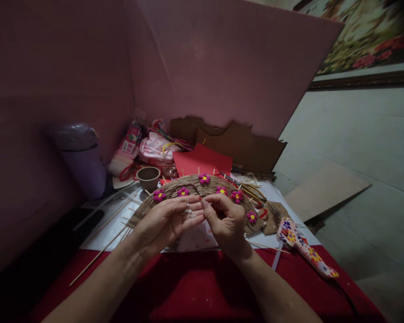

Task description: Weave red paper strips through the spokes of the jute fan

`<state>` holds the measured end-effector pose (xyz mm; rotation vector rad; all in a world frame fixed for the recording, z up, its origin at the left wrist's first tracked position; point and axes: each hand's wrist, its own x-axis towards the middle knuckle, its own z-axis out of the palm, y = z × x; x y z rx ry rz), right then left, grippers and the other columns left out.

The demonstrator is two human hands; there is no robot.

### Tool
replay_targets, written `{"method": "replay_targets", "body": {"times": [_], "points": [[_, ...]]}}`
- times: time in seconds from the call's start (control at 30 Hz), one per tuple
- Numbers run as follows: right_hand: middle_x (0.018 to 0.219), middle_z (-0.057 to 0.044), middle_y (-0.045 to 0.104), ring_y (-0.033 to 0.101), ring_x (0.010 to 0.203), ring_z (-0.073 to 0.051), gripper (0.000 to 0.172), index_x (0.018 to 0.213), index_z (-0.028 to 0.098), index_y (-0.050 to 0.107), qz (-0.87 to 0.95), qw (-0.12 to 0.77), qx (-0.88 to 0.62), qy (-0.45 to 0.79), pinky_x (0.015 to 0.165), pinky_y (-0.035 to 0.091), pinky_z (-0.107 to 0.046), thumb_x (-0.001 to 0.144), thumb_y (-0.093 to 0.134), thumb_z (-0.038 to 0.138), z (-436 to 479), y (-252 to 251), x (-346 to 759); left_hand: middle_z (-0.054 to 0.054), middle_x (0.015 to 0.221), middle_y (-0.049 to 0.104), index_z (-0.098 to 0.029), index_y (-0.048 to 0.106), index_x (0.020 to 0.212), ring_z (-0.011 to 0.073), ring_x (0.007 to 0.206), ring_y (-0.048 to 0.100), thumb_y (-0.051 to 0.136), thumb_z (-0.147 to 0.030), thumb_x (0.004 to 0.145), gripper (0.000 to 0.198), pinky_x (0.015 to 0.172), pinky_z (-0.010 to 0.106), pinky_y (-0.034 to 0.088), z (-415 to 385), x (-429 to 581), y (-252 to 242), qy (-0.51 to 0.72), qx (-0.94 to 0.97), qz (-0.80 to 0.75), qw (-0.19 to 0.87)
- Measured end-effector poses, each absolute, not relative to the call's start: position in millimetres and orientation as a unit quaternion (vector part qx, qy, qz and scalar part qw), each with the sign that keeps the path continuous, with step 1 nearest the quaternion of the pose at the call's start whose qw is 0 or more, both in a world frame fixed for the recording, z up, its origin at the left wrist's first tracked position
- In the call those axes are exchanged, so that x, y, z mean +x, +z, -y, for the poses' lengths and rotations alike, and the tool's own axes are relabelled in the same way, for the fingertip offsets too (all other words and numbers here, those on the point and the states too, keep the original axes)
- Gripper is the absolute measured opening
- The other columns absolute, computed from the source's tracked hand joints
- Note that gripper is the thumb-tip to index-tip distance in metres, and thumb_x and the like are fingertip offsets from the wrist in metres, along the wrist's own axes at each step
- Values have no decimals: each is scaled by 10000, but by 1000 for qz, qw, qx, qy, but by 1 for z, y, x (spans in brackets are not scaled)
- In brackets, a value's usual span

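My left hand (173, 220) is turned palm up with its fingers stretched out, and a few small white beads (188, 210) rest on it. At its fingertips, my right hand (227, 220) is closed in a pinch. A tiny red spot shows between the hands, but what the pinch holds is too small to make out. Behind both hands stands a fan-shaped piece wound with brown cord (170, 192), with thin sticks poking from its edge. Magenta felt flowers (204, 178) with yellow centres sit on it. The hands hide part of its lower middle.
On the right lies a flower-patterned glue gun (306, 251). A small grey cup (148, 177) and a lidded purple container (84, 166) stand left. Red sheets (205, 159), scissors (254, 190) and torn cardboard (235, 139) are behind. A long stick (97, 258) crosses the red cloth (195, 287).
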<state>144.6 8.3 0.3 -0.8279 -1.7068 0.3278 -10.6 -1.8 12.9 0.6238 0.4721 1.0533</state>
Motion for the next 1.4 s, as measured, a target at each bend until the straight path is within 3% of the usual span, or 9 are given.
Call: {"method": "replay_targets", "body": {"times": [0.37, 0.63, 1.0, 1.4], "points": [[621, -3, 636, 565, 496, -107, 68, 828, 169, 616, 724, 563, -362, 165, 467, 448, -200, 821, 564, 213, -9, -4, 146, 147, 1007, 686, -46, 618, 1023, 186, 920, 662, 474, 45, 763, 310, 914, 307, 488, 4, -10, 16, 489, 291, -221, 792], [638, -14, 646, 583, 515, -114, 70, 830, 167, 617, 721, 564, -367, 167, 478, 457, -205, 822, 565, 213, -10, -6, 146, 147, 975, 685, -38, 591, 1095, 168, 896, 665, 461, 104, 690, 449, 955, 287, 446, 3, -10, 13, 488, 306, -211, 790], [632, -10, 647, 594, 515, -118, 61, 827, 166, 618, 724, 565, -360, 164, 482, 462, -208, 818, 568, 200, -9, -3, 145, 164, 1013, 673, -48, 610, 1061, 197, 977, 638, 495, 46, 765, 331, 964, 312, 438, 4, -9, 12, 489, 318, -205, 786], [632, -7, 647, 584, 507, -108, 60, 820, 159, 617, 727, 568, -350, 162, 482, 456, -202, 821, 568, 192, -8, -2, 145, 175, 1000, 670, -29, 612, 1014, 177, 896, 659, 485, 36, 796, 260, 893, 287, 495, 4, -9, 14, 493, 304, -221, 785]]}}
